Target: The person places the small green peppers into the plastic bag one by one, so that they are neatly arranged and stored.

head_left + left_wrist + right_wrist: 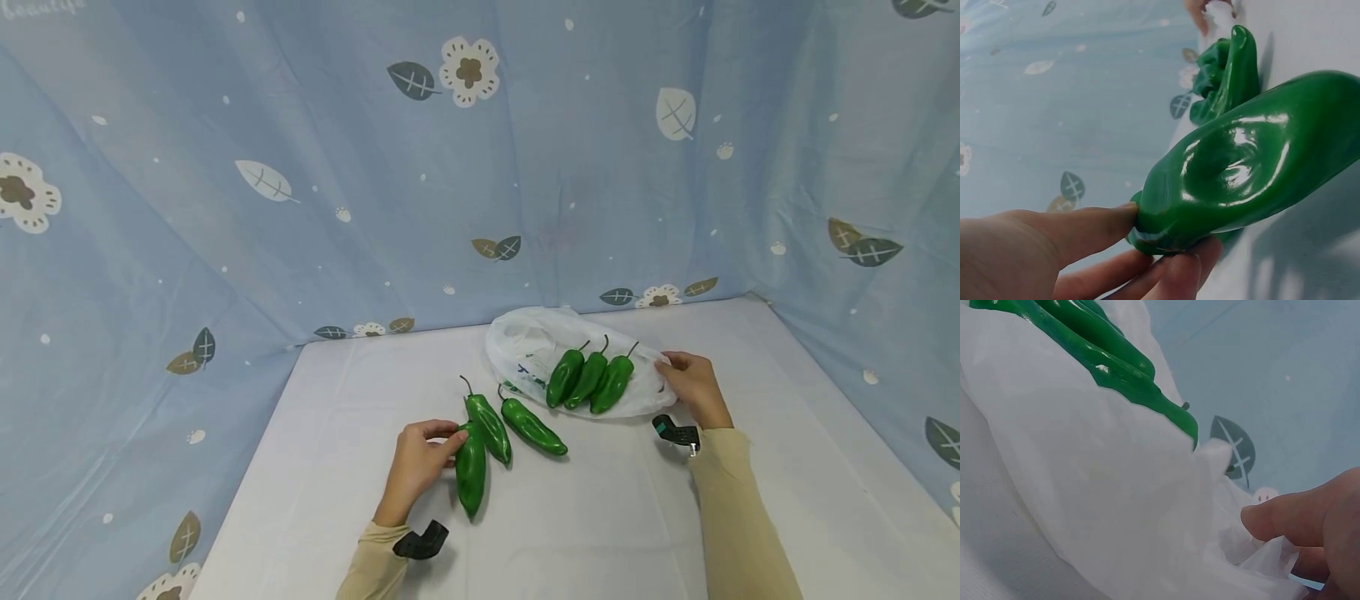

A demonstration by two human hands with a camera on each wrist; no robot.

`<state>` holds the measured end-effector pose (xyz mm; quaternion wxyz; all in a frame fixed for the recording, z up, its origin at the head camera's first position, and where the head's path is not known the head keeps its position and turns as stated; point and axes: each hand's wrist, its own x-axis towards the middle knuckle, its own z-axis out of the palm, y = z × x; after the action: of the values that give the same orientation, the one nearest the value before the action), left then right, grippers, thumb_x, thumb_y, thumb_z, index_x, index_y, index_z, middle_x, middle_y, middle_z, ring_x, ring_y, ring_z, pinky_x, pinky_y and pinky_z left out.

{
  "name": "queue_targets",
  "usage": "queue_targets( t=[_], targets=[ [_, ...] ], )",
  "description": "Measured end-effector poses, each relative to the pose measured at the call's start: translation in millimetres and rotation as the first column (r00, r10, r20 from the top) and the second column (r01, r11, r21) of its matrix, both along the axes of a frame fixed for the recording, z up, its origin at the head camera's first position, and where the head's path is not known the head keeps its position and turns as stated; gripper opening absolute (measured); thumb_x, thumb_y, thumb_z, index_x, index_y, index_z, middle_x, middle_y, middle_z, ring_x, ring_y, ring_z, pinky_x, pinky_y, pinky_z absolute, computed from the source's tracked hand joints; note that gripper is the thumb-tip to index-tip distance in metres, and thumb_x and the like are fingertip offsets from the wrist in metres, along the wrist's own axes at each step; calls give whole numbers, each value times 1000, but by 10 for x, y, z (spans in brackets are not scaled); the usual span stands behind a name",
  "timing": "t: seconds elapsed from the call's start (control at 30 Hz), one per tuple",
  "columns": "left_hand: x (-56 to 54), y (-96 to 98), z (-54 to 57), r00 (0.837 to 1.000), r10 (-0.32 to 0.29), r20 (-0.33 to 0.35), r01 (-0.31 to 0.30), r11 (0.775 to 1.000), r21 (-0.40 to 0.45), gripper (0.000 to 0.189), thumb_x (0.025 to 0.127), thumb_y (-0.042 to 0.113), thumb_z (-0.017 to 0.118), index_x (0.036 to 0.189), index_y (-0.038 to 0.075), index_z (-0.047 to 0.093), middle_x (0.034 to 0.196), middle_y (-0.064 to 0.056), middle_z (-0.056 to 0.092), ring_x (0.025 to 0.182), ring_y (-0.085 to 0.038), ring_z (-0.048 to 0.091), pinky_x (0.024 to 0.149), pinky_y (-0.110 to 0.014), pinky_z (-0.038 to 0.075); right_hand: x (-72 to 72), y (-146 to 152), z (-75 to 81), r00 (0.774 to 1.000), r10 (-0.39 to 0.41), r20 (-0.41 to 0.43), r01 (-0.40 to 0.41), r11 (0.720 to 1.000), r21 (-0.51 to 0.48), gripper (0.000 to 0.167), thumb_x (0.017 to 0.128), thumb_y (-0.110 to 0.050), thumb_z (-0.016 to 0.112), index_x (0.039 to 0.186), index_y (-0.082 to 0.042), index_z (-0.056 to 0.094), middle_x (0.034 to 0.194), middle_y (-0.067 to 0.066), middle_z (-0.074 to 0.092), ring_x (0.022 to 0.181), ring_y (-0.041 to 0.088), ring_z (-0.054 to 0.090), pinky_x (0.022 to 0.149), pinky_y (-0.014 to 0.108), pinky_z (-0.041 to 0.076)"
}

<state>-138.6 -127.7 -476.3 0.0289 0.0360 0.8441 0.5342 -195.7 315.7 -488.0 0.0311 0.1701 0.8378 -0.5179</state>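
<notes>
A glossy green pepper (470, 477) is pinched near its stem end by my left hand (422, 458), thumb on one side and fingers on the other, as the left wrist view shows close up. Two more peppers lie just to its right, a middle one (491, 429) and a slanted one (534, 428). My right hand (693, 385) pinches the right edge of a white plastic bag (517, 337). On that bag three green peppers (588, 379) rest side by side, stems pointing up and right. The right wrist view shows the crumpled bag edge between thumb and fingers (1291, 515).
A white cloth (570, 533) covers the table. Behind it and along both sides hangs a blue curtain (375, 208) with leaves and flowers. Each wrist carries a small black device, one on the left (422, 542) and one on the right (677, 432).
</notes>
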Motion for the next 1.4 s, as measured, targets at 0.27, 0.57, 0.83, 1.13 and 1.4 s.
queue_targets(
  t=[0.27, 0.57, 0.83, 1.13, 1.4],
  targets=[
    [-64, 26, 34, 1000, 21, -15, -21, 1000, 17, 22, 93, 15, 78, 108, -1, 78, 110, -21, 77, 78, -23, 79, 61, -30, 63, -17, 1, -3, 1000, -7, 13, 7, 1000, 1, 61, 109, -30, 45, 154, 10, 38, 157, 35, 38, 138, 45, 47, 114, 56, 45],
    [-110, 44, 103, 1000, 17, -8, -17, 1000, 13, 23, 93, 15, 77, 112, 1, 78, 113, -19, 76, 84, -24, 80, 61, -28, 63, -44, 10, -19, 999, -23, 38, 24, 1000, -5, 61, 110, -31, 45, 156, 8, 36, 160, 34, 35, 144, 46, 41, 118, 57, 41],
    [-144, 53, 141, 1000, 0, -14, 0, 1000, 5, 26, 95, 17, 76, 114, 0, 77, 115, -20, 76, 88, -24, 80, 64, -30, 64, -41, 8, -6, 999, -18, 43, 19, 1000, -12, 62, 110, -31, 45, 156, 8, 35, 161, 34, 33, 145, 46, 40, 119, 57, 40],
    [-208, 85, 196, 1000, -5, -20, 5, 1000, 12, 27, 95, 19, 76, 116, 2, 77, 117, -20, 75, 87, -23, 79, 64, -29, 63, -49, 19, -19, 999, -14, 31, 15, 1000, -7, 62, 109, -31, 44, 156, 9, 35, 161, 34, 33, 145, 46, 40, 119, 57, 40],
    [-275, 105, 236, 999, 2, -33, -2, 1000, 18, 27, 95, 18, 76, 116, 2, 77, 117, -20, 75, 90, -25, 79, 64, -28, 63, -56, 14, -36, 999, -25, 29, 25, 1000, -5, 60, 109, -30, 45, 155, 9, 37, 160, 34, 35, 144, 45, 41, 119, 57, 41]
  ],
)
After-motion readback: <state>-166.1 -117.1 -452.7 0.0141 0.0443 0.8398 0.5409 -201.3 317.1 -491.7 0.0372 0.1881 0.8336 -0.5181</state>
